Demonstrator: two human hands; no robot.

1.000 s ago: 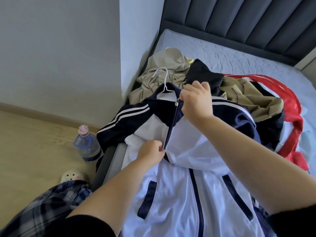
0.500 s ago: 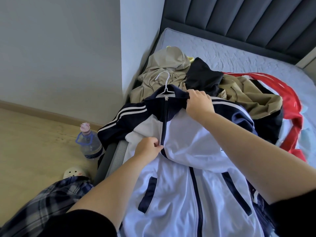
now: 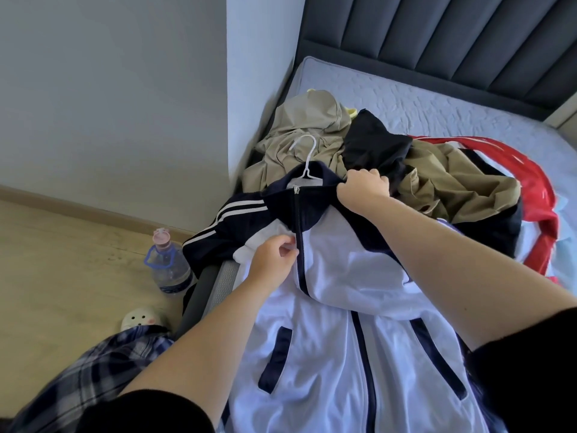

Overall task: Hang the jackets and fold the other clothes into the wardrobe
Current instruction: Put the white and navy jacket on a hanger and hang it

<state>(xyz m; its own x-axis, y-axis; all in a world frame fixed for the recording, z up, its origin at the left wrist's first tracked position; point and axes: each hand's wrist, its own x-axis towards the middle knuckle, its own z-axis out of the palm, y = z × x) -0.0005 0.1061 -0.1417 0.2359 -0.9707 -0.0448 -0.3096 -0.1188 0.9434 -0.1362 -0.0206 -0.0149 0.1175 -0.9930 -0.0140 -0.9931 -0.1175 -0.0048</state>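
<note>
Head view: white-and-navy zip-up track jacket [image 3: 343, 276] lies front-up on the grey quilted bed [image 3: 437, 98], a white wire hanger [image 3: 307, 157] in its collar; right hand [image 3: 363, 187] grips the navy collar, left hand [image 3: 274, 257] fingers pinch white fabric beside the zip

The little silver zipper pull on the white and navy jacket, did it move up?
Yes. The silver zipper pull climbed from below the navy collar to its top edge, beside the white plastic hanger.
</note>
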